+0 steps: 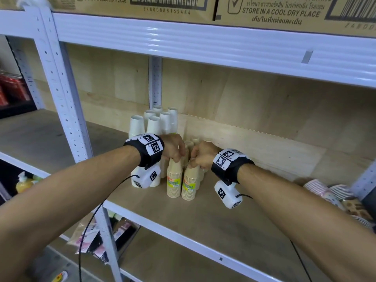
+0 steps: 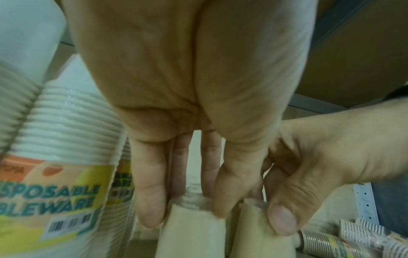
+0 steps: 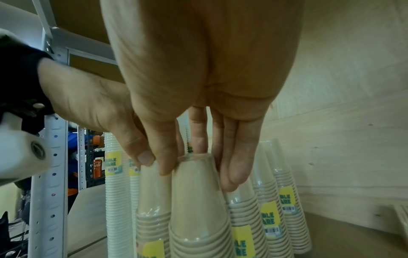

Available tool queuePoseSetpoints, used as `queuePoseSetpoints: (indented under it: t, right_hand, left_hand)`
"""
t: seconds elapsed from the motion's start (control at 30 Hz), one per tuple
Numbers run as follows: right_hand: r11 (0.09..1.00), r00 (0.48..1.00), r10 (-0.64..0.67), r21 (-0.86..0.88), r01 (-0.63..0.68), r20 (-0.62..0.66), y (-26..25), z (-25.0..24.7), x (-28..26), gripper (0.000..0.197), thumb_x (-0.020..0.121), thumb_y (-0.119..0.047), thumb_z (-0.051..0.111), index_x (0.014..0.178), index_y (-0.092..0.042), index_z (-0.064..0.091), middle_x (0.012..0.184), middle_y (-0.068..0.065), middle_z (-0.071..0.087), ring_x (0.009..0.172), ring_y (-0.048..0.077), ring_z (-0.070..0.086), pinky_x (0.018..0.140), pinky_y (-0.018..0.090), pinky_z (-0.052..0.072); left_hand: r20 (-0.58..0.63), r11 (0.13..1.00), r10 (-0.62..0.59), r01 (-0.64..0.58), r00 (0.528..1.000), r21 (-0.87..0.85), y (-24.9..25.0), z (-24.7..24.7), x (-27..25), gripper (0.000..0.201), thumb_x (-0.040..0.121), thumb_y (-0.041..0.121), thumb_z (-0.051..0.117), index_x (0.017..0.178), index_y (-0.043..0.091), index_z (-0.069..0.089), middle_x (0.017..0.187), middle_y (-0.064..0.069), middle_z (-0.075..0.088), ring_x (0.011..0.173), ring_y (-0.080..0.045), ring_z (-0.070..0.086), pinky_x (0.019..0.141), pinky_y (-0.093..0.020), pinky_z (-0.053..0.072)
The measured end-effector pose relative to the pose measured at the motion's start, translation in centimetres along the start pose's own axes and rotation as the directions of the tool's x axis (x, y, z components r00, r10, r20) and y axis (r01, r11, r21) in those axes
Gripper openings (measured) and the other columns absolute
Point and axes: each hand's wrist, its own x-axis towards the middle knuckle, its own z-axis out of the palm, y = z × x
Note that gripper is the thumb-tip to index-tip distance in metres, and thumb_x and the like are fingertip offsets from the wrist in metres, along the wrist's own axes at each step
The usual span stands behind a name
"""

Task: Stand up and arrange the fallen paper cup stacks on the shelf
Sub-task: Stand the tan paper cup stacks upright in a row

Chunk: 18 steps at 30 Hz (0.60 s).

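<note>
Two beige paper cup stacks stand upright side by side near the front of the wooden shelf point(image 1: 223, 218). My left hand point(image 1: 177, 158) pinches the top of the left beige stack point(image 1: 174, 181). Beside it, my right hand point(image 1: 193, 162) pinches the top of the right beige stack point(image 1: 190, 185). In the left wrist view my left hand point(image 2: 187, 204) has its thumb and fingers curled round the stack's top point(image 2: 192, 230). The right wrist view shows my right hand point(image 3: 196, 164) gripping its stack point(image 3: 196, 206) the same way. Patterned cup stacks point(image 1: 335, 194) lie fallen at the right end.
Several white cup stacks point(image 1: 154, 123) stand upright behind and left of my hands. More beige stacks point(image 3: 276, 209) stand towards the back wall. A white upright post point(image 1: 67, 110) borders the shelf on the left. The upper shelf beam point(image 1: 203, 43) hangs close overhead.
</note>
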Motion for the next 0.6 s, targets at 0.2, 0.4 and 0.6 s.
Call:
queuePoseSetpoints:
  t: [0.2, 0.4, 0.6]
  right_hand:
    - [0.999, 0.997, 0.031, 0.035, -0.029, -0.075, 1.0, -1.9, -0.5, 0.034, 0.068, -0.04, 0.084, 0.087, -0.015, 0.071, 0.068, -0.008, 0.064, 0.061, 0.01, 0.06, 0.058, 0.022, 0.045]
    - [0.988, 0.979, 0.148, -0.031, -0.154, -0.142, 4.9, -5.3, -1.2, 0.02, 0.076, -0.027, 0.078, 0.09, -0.016, 0.068, 0.071, 0.0, 0.064, 0.068, 0.02, 0.066, 0.059, 0.024, 0.048]
    - [0.954, 0.936, 0.288, -0.024, -0.299, -0.203, 10.3, -8.7, -3.2, 0.03, 0.081, -0.03, 0.075, 0.103, -0.01, 0.069, 0.096, 0.004, 0.066, 0.092, 0.026, 0.067, 0.065, 0.025, 0.046]
  left_hand:
    - [-0.087, 0.998, 0.028, -0.022, 0.996, 0.065, 1.2, -2.0, 0.3, 0.023, 0.083, 0.016, 0.066, 0.104, 0.024, 0.071, 0.093, 0.007, 0.063, 0.076, -0.009, 0.059, 0.062, -0.022, 0.048]
    - [-0.127, 0.996, 0.086, -0.083, 0.988, 0.027, 4.6, -3.8, 1.6, 0.017, 0.087, 0.021, 0.063, 0.102, 0.025, 0.069, 0.09, 0.005, 0.065, 0.077, -0.015, 0.063, 0.056, -0.02, 0.047]
    - [-0.175, 0.982, 0.187, -0.187, 0.967, 0.018, 10.1, -3.3, 4.3, 0.022, 0.088, 0.025, 0.069, 0.109, 0.021, 0.069, 0.086, 0.011, 0.054, 0.079, -0.01, 0.054, 0.065, -0.021, 0.041]
